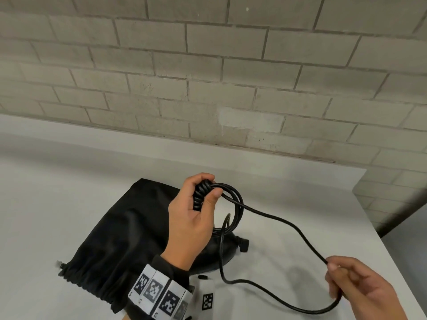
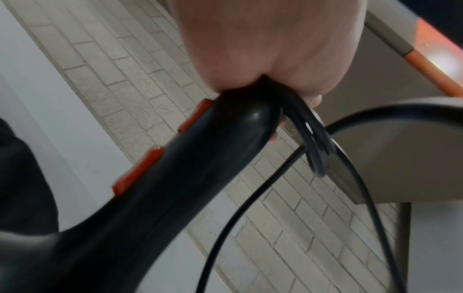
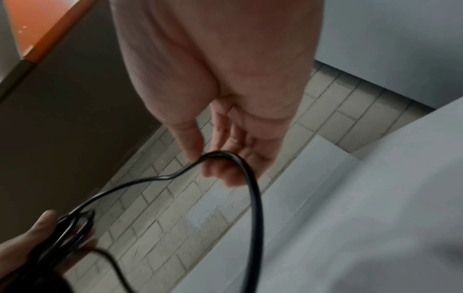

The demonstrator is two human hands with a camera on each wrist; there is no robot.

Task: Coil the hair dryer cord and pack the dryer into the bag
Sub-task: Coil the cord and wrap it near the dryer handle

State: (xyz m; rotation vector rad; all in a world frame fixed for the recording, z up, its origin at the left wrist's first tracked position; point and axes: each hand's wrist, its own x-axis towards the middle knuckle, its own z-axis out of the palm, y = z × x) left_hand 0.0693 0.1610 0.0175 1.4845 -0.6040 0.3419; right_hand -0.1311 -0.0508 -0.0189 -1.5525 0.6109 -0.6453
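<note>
My left hand (image 1: 203, 195) is raised over the table and grips the end of the black hair dryer handle (image 2: 190, 168), which has red switches, together with a few coiled loops of its black cord (image 1: 235, 202). The dryer body (image 1: 217, 252) hangs below that hand, partly hidden by my wrist. From the coil the cord (image 1: 295, 229) runs right to my right hand (image 1: 335, 269), which pinches it between thumb and fingers (image 3: 220, 170). A slack loop (image 1: 265, 292) sags onto the table. The black drawstring bag (image 1: 120, 229) lies flat to the left.
The white table (image 1: 69, 192) stands against a grey brick wall (image 1: 208, 77). Its right edge (image 1: 392, 239) runs diagonally close to my right hand. A white tagged block (image 1: 206, 296) lies near my left wrist.
</note>
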